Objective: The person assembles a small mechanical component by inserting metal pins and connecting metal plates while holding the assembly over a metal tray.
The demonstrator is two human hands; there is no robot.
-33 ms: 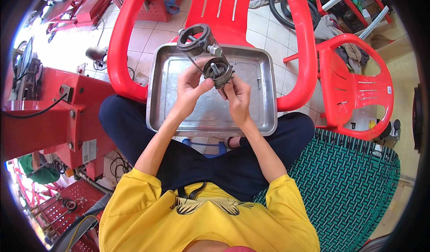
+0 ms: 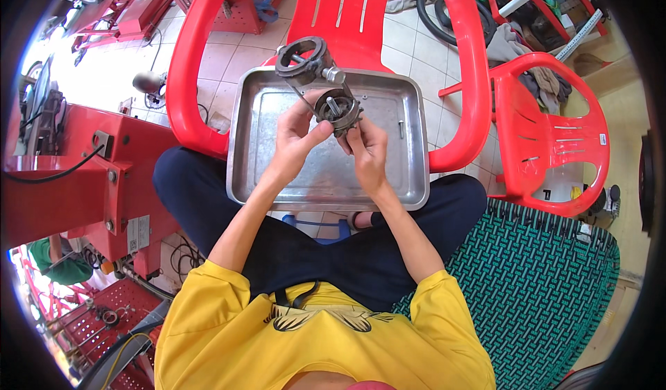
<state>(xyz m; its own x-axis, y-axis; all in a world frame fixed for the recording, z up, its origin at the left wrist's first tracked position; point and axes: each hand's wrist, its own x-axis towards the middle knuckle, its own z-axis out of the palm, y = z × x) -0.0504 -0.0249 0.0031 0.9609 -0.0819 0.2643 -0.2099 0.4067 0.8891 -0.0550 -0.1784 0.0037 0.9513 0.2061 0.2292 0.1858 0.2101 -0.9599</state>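
A dark metal assembly [image 2: 338,118] is held up above a shallow steel tray [image 2: 418,147]. It has a ring at its upper end with a silver bolt [image 2: 334,76] at the side. Thin rods join this ring to a round lower part with a toothed edge and a threaded stud standing in it. My left hand [image 2: 294,139] grips the lower part from the left, thumb at its near edge. From the right, my right hand [image 2: 368,144] pinches the toothed edge; its fingertips are partly hidden. A small bolt [image 2: 401,129] lies in the right side of the tray.
Under the tray stands a red plastic armchair [image 2: 466,78], its arms rising on both sides. A second red chair [image 2: 555,140] is at right, near a green-and-black woven seat [image 2: 541,272]. Red machinery [image 2: 132,175] stands close on the left. A dark tube [image 2: 424,15] and cloths lie behind.
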